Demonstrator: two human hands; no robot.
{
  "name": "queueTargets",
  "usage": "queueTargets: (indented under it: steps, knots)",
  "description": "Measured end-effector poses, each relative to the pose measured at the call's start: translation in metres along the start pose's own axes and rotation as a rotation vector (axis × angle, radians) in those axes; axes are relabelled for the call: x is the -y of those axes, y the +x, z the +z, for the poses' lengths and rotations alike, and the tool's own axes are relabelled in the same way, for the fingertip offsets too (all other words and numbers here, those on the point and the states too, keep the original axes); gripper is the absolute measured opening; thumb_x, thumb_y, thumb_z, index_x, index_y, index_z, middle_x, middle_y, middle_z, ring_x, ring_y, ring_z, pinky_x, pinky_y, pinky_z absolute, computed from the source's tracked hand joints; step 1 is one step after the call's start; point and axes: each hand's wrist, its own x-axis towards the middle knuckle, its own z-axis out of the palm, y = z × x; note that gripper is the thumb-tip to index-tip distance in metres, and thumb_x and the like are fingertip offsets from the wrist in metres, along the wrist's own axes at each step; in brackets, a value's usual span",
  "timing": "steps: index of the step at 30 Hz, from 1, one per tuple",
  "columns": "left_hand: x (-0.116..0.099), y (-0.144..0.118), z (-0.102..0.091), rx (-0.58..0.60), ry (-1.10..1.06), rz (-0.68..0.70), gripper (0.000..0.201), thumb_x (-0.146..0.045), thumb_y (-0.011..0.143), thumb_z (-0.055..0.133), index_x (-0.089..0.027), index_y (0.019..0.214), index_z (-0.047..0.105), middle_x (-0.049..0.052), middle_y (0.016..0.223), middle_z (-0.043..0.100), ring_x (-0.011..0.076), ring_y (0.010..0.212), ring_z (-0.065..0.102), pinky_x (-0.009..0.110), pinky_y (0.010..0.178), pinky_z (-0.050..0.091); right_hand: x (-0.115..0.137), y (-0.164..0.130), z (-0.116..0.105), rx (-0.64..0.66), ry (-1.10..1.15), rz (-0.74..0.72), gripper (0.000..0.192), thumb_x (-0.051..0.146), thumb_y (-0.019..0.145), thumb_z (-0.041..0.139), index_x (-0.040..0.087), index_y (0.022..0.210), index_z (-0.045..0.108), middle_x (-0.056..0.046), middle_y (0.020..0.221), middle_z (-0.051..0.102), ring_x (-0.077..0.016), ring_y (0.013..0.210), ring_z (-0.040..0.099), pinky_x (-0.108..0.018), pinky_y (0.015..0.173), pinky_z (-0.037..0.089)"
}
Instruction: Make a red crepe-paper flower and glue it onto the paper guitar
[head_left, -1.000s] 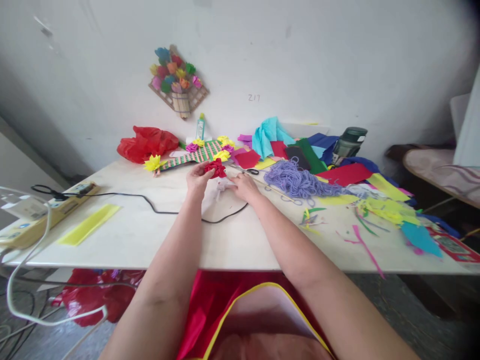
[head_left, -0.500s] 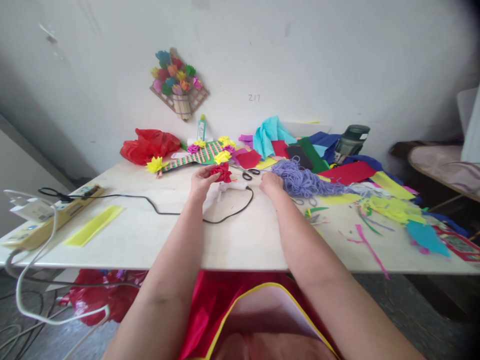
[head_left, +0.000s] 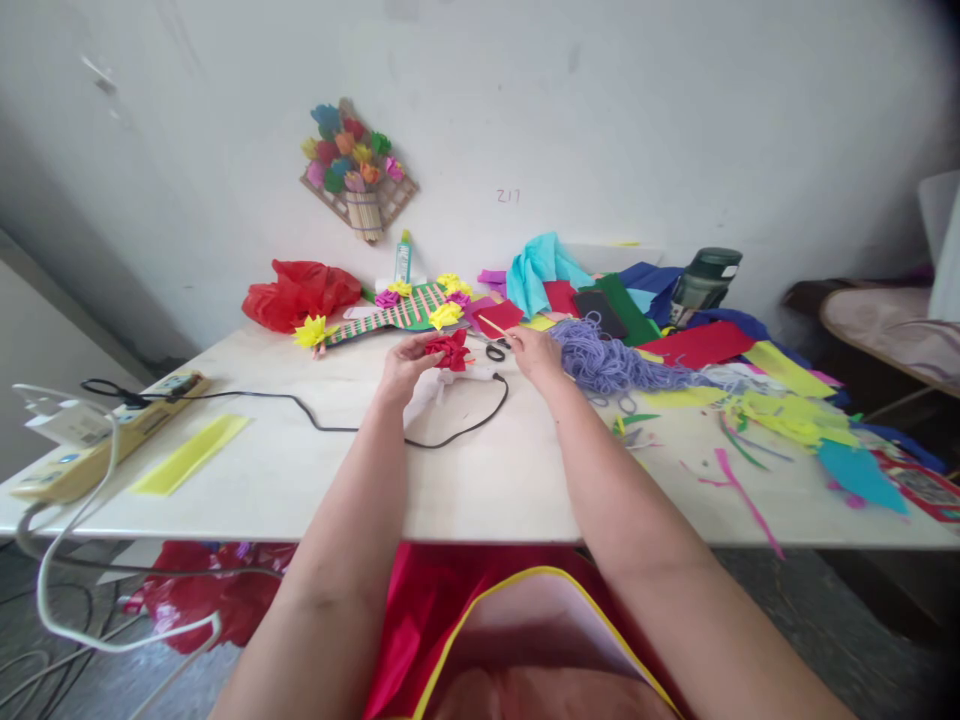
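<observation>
Between the fingers of my left hand (head_left: 405, 368) is a red paper flower (head_left: 450, 350), held just above a white glue gun (head_left: 433, 387) that lies on the table. My right hand (head_left: 535, 354) pinches a thin wooden stick (head_left: 492, 326), whose free end points up and left toward the flower without touching it. Black-handled scissors (head_left: 496, 350) lie beside my right fingers, partly hidden. A tangle of purple yarn (head_left: 607, 357) sits right of that hand. Behind the flower rests a green and striped craft piece (head_left: 397, 312) trimmed with yellow and magenta paper flowers.
A black cord (head_left: 300, 402) loops across the table to a power strip (head_left: 112, 440) at the left. A yellow strip (head_left: 191, 455) lies near it. Red plastic (head_left: 300, 295), a glue bottle (head_left: 403, 257), coloured paper (head_left: 705, 345) and a dark bottle (head_left: 709, 283) line the back.
My right hand has lifted from the table and moved slightly left, with the wooden stick now showing in its fingers. The red flower in my left hand has turned and shifted slightly right.
</observation>
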Motion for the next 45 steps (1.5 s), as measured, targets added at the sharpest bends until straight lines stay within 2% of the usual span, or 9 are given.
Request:
queueTargets:
  steps: [4,7,12,17,35,45]
  knots:
    - [0.001,0.0,-0.001,0.023,0.007,-0.001,0.049,-0.022,0.046,0.093,-0.015,0.092,0.076,0.007,0.085,0.076,0.0208,0.076,0.07,0.036,0.077,0.055,0.002,0.005,0.007,-0.023,0.305,-0.069,0.025,0.03,0.093,0.054,0.022,0.106,0.074,-0.003,0.091,0.076,-0.0178,0.084,0.067,-0.027,0.074,0.046]
    - [0.002,0.001,-0.002,0.034,0.009,0.003,0.048,-0.022,0.046,0.093,-0.015,0.091,0.077,0.007,0.085,0.077,0.0202,0.075,0.07,0.035,0.076,0.055,0.004,0.009,0.007,-0.052,0.431,-0.177,0.022,0.027,0.09,0.057,0.02,0.101,0.075,-0.004,0.093,0.075,-0.017,0.083,0.065,-0.026,0.073,0.046]
    - [0.006,0.002,-0.005,0.052,0.017,0.007,0.048,-0.021,0.048,0.093,-0.016,0.093,0.077,0.007,0.085,0.077,0.0194,0.076,0.07,0.034,0.076,0.055,0.006,0.009,0.004,-0.095,0.228,-0.333,0.02,0.032,0.091,0.06,0.025,0.097,0.078,-0.005,0.084,0.071,-0.0187,0.083,0.06,-0.029,0.072,0.042]
    - [0.004,0.001,-0.003,0.055,0.027,-0.007,0.049,-0.021,0.047,0.093,-0.016,0.093,0.077,0.008,0.087,0.077,0.02,0.076,0.071,0.035,0.077,0.056,0.006,0.008,0.004,-0.095,0.068,-0.309,0.022,0.036,0.092,0.061,0.027,0.097,0.08,-0.006,0.083,0.069,-0.0193,0.082,0.056,-0.03,0.068,0.038]
    - [0.0,-0.001,0.0,0.05,0.029,-0.031,0.049,-0.02,0.045,0.093,-0.015,0.091,0.077,0.007,0.083,0.077,0.0189,0.074,0.07,0.034,0.077,0.056,0.013,0.003,-0.003,-0.074,0.043,-0.308,0.023,0.036,0.092,0.06,0.026,0.099,0.08,-0.006,0.088,0.071,-0.0199,0.085,0.056,-0.031,0.069,0.037]
    - [0.001,-0.001,0.0,0.07,0.059,-0.013,0.05,-0.023,0.046,0.093,-0.015,0.093,0.076,0.008,0.085,0.077,0.022,0.078,0.072,0.038,0.08,0.056,0.012,0.003,0.002,-0.098,0.068,-0.32,0.022,0.036,0.092,0.06,0.026,0.095,0.079,-0.005,0.087,0.071,-0.0194,0.085,0.056,-0.03,0.068,0.037]
